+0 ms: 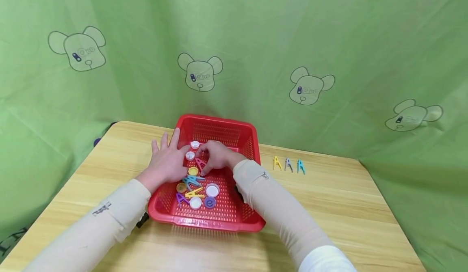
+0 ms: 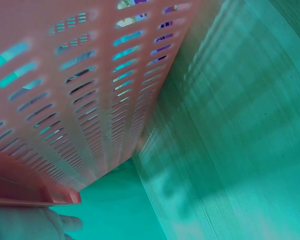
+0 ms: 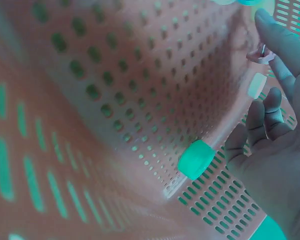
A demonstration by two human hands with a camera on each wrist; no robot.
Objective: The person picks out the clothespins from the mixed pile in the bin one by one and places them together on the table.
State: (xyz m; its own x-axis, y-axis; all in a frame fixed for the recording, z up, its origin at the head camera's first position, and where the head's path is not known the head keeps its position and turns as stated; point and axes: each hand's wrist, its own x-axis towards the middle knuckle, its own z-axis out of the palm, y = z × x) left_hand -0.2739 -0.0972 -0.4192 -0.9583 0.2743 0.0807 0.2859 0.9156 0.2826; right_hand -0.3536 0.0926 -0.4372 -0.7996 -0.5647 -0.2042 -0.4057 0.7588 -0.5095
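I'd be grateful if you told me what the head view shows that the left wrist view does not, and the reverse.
Only the head view shows the right hand inside the basket and three pegs in a row on the table. Only the left wrist view shows the slotted outer wall up close. Both share the basket, the table and the left hand, partly cut off in the wrist view.

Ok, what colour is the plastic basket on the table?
The basket is red; the head view shows it best, as the wrist views look tinted.
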